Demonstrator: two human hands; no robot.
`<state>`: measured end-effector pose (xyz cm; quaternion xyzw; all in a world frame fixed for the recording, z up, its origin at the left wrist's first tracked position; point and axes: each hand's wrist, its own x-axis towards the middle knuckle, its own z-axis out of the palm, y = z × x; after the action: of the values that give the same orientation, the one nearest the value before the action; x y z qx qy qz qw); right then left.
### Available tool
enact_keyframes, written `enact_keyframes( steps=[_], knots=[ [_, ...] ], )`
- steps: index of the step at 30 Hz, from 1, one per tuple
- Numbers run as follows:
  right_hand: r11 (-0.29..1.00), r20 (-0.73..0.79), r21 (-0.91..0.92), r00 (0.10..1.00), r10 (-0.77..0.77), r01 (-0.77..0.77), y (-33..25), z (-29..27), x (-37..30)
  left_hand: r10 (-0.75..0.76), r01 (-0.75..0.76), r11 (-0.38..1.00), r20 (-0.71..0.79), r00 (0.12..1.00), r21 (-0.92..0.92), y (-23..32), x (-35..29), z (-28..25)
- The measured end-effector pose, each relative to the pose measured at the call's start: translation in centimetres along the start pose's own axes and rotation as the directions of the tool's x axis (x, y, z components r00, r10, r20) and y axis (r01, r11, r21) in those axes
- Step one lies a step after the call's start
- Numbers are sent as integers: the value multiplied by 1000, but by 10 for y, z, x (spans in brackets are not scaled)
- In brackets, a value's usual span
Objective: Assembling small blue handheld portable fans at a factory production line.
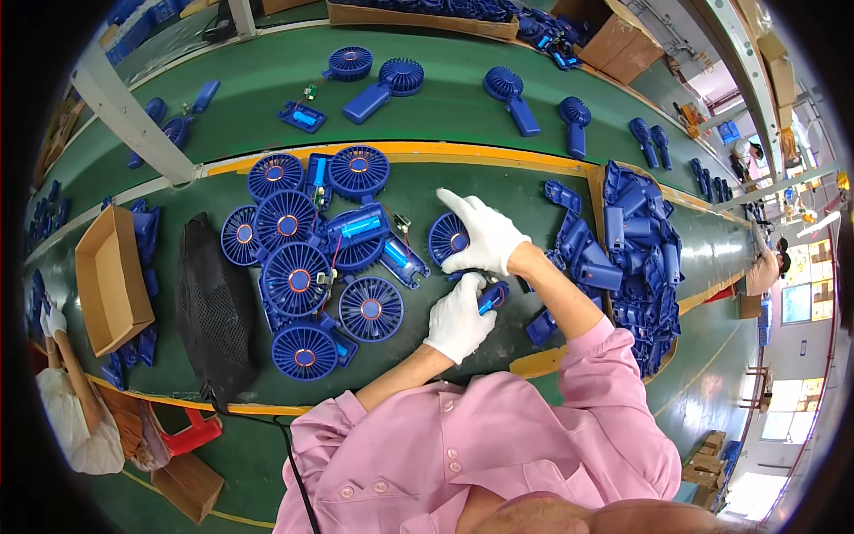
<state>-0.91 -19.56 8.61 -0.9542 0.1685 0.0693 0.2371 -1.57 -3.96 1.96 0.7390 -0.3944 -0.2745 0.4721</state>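
A blue handheld fan (447,238) lies before me, its round grille partly covered by my right hand (487,235). That white-gloved hand is open, thumb and forefinger spread wide across the grille's right side. Below it, my left hand (459,320), also gloved, closes around the fan's opened handle (495,297), where a light blue battery shows. The exact finger contact is hidden. To the left sits a cluster of blue fan heads (296,279), some with opened handles, batteries and wires. A small circuit board (402,222) on wires lies near the fan.
A box of blue handle shells (642,258) stands at right, with loose shells (583,254) beside it. A black mesh bag (213,307) and cardboard tray (114,280) lie left. Beyond the yellow edge, a green belt (445,111) carries fans. Another person's gloved hands (53,320) work far left.
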Motion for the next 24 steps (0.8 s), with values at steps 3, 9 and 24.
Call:
enact_keyframes(
  steps=[3,9,24],
  knots=[
    [961,-249,273,968,27,43,21,5,-24,-4,1,993,-20,1000,-119,0,-3,5],
    [-46,-466,860,818,337,508,24,-15,-65,-74,212,862,299,951,-461,5,0,-1],
    [-109,-158,975,954,254,191,-31,47,-150,235,167,403,278,931,-900,-47,8,31]
  ],
)
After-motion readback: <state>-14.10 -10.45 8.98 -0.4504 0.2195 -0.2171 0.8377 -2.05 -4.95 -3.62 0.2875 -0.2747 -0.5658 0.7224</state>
